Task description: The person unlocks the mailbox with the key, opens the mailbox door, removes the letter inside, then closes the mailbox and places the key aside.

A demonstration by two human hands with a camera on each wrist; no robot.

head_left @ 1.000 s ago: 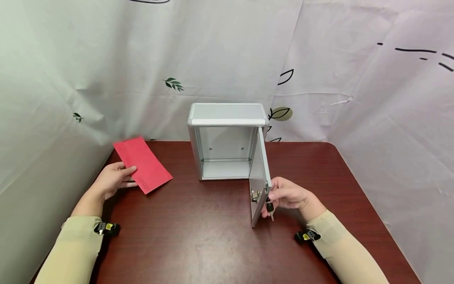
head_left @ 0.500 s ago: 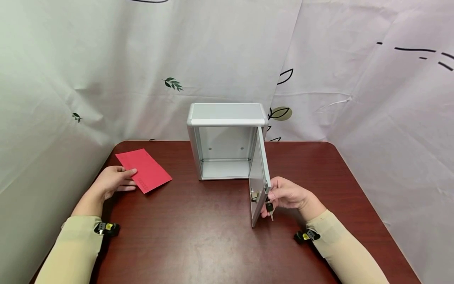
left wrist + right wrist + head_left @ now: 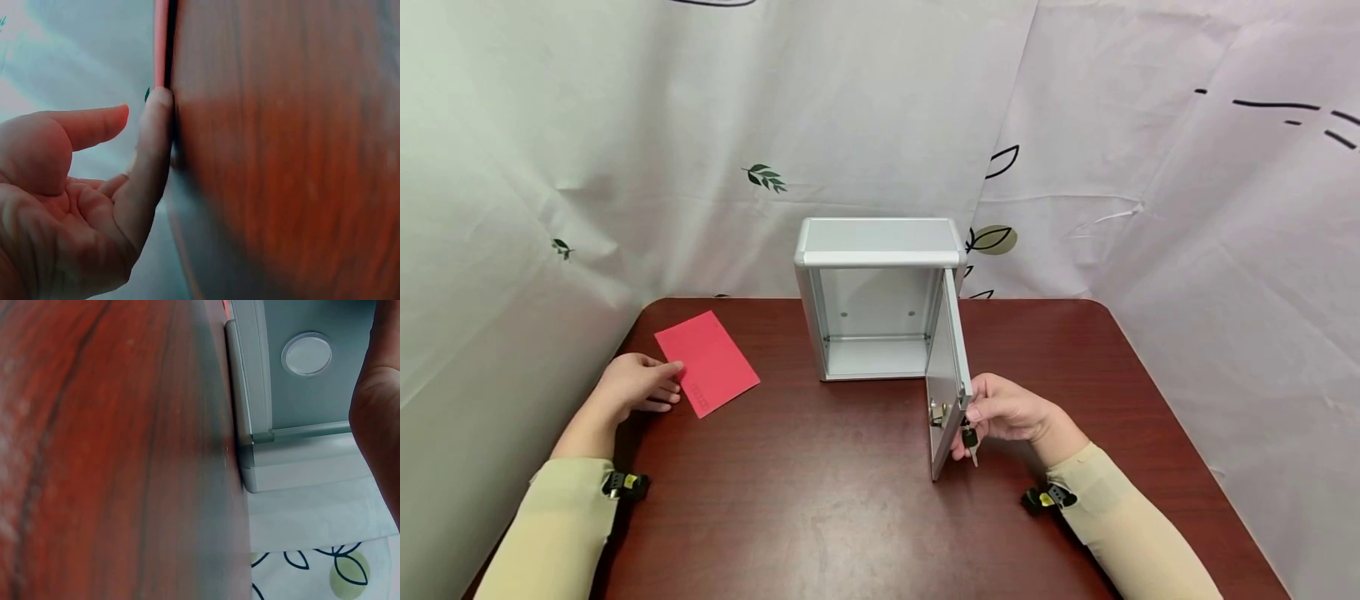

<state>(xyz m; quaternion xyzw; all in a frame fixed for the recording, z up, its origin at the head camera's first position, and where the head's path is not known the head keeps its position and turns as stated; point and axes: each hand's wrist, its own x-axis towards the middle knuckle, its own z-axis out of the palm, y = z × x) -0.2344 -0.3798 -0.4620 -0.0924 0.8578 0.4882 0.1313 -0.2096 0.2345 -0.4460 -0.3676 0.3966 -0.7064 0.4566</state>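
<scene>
A red envelope [image 3: 707, 367] lies on the table at the left in the head view. My left hand [image 3: 638, 382] is at its left edge, the fingertips just touching its margin. In the left wrist view, the thumb [image 3: 97, 127] stands away from the fingers, with a gap between. A silver metal box [image 3: 880, 242] stands upright at the back middle, its door [image 3: 947, 367] swung wide on the right side. My right hand [image 3: 1009, 408] pinches the key at the lock on the door's outer face. A second key [image 3: 972, 442] with a black head hangs below the thumb.
The dark red wooden table [image 3: 820, 508] has rounded far corners. White cloth [image 3: 880, 108] with leaf prints surrounds it at the back and both sides. A brass-coloured latch [image 3: 938, 414] sits on the door's inner face.
The raised far end of the red envelope has come down flat on the table, and the envelope has turned slightly. My left hand's grip has loosened. The right hand and door have stayed put.
</scene>
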